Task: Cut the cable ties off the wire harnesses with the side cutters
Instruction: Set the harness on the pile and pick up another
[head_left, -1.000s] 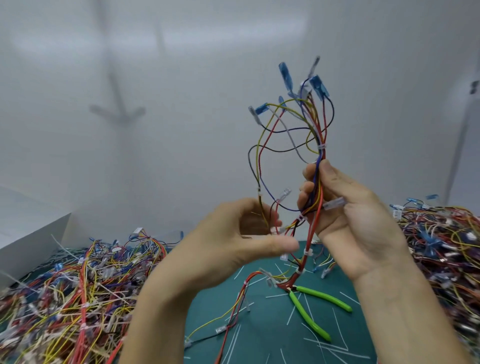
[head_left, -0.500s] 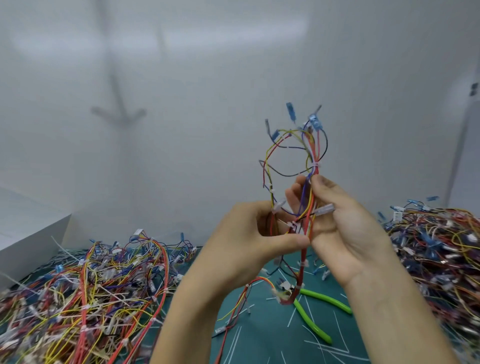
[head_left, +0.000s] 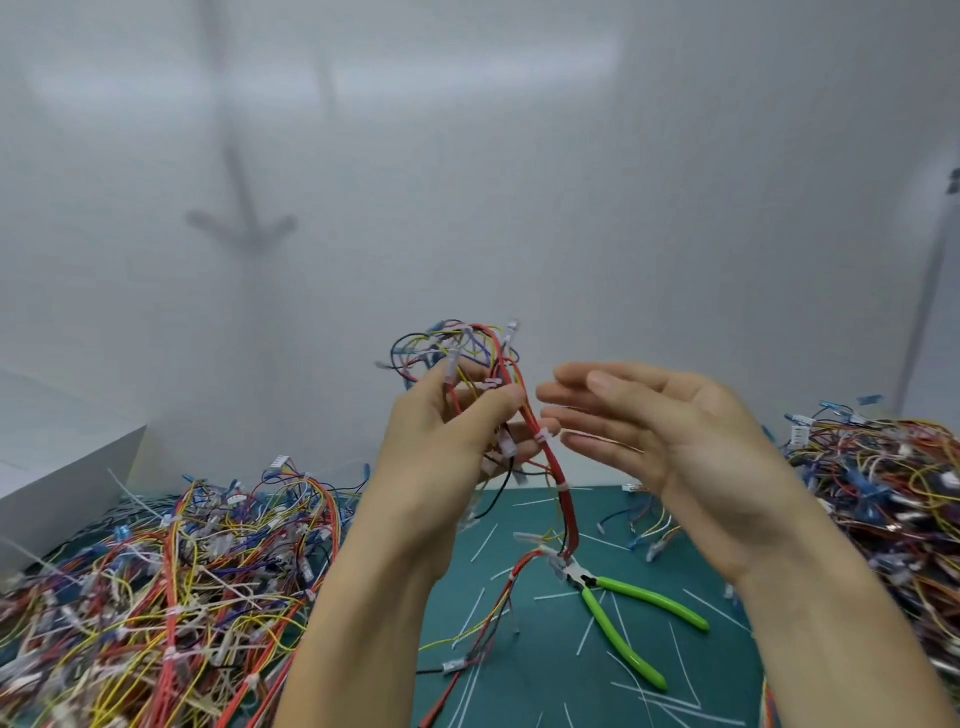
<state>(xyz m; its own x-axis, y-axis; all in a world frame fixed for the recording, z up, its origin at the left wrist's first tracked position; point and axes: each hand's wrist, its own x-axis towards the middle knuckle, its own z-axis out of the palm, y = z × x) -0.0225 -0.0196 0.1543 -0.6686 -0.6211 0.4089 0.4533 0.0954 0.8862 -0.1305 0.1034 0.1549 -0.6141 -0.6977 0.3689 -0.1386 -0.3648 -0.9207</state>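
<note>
Two big heaps of harnesses flank a green cutting mat (head_left: 727, 649), the left heap (head_left: 156, 587) and the right heap (head_left: 883, 499), so plenty of work looks left. Above the mat the left hand (head_left: 447, 452) grips one wire harness (head_left: 557, 467) with fingers and thumb curled round its upper tangle, and the red bundle hangs down until its lower end touches the mat. The right hand (head_left: 691, 447) is spread and empty, fingers straight, just beside the bundle without holding it. The side cutters (head_left: 649, 603) lie on the mat below, green handles splayed and nose close to the harness's lower end, among the cut tie strips (head_left: 483, 543). The step in hand looks like fetching the tool, so the right hand should drop to the handles while the left keeps the bundle taut and steady. Two white ties show on the red run, an upper tie (head_left: 540, 435) and a lower tie (head_left: 564, 487). Slip the cutter tip under the strap alone and turn the tie's head outward, so no wire insulation gets nicked.
</note>
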